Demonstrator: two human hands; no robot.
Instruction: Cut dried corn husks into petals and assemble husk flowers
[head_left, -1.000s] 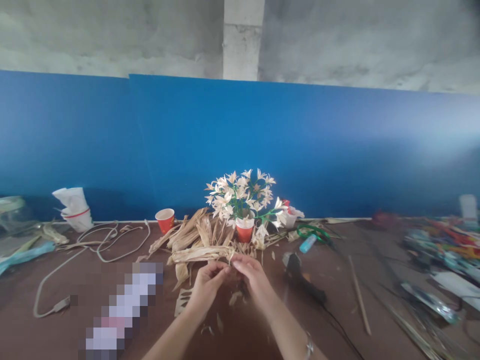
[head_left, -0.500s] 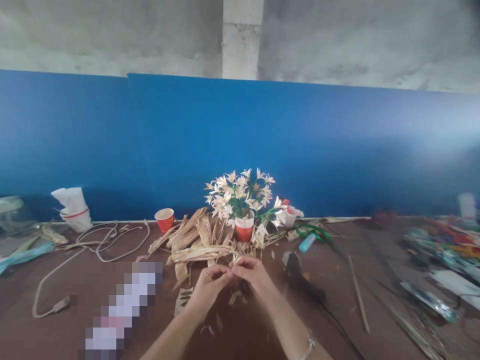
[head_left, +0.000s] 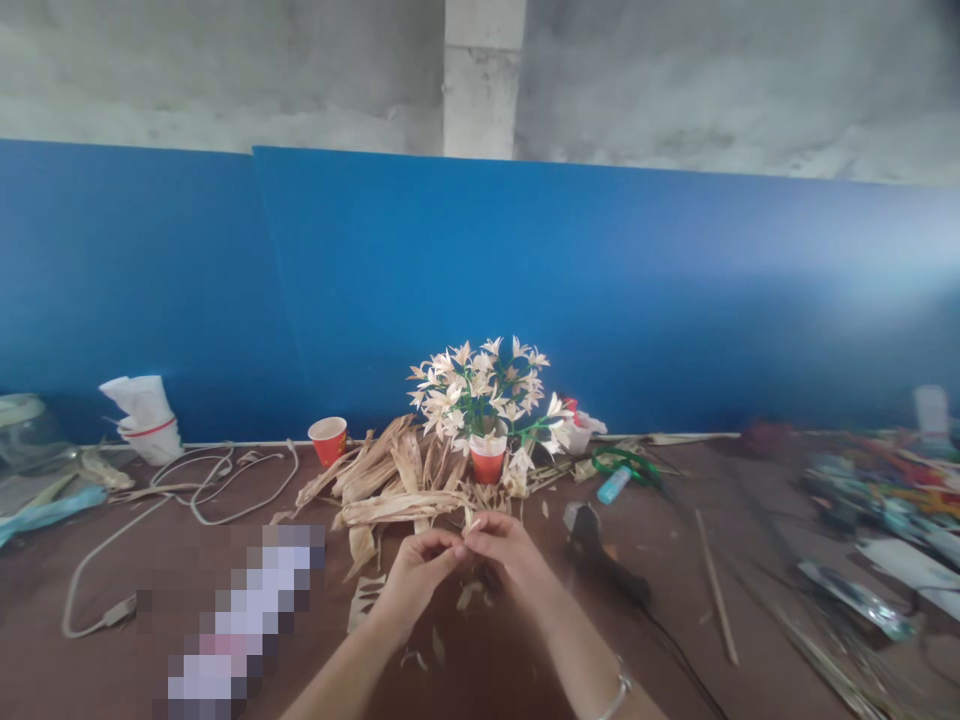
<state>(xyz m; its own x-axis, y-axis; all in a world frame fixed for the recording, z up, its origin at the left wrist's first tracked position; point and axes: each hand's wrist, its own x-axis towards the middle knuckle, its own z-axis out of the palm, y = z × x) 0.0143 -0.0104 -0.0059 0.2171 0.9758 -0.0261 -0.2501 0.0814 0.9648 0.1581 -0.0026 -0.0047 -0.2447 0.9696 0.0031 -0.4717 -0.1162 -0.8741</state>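
Note:
My left hand [head_left: 424, 570] and my right hand [head_left: 511, 555] meet fingertip to fingertip over the table's middle. Both are closed in a pinch on a small pale piece of husk [head_left: 470, 522], its tip showing above the fingers; its lower part is hidden. Just beyond lies a heap of dry corn husks [head_left: 397, 480]. A red paper cup [head_left: 488, 466] behind the hands holds a bunch of cream husk flowers [head_left: 480, 385] on green stems. Small husk scraps [head_left: 471, 597] lie beneath the hands, and a cut husk strip [head_left: 366, 600] lies left of my left wrist.
A dark corded tool [head_left: 600, 555] and a thin stick [head_left: 718, 590] lie to the right. Another red cup [head_left: 328, 441] stands at back left, near a white cable [head_left: 210, 500]. Blurred craft materials [head_left: 892, 490] cover the far right. A blue panel [head_left: 525, 260] closes off the back.
The hands stay almost in place, with only a slight shift of the fingertips around the pale piece. The view has moved very slightly.

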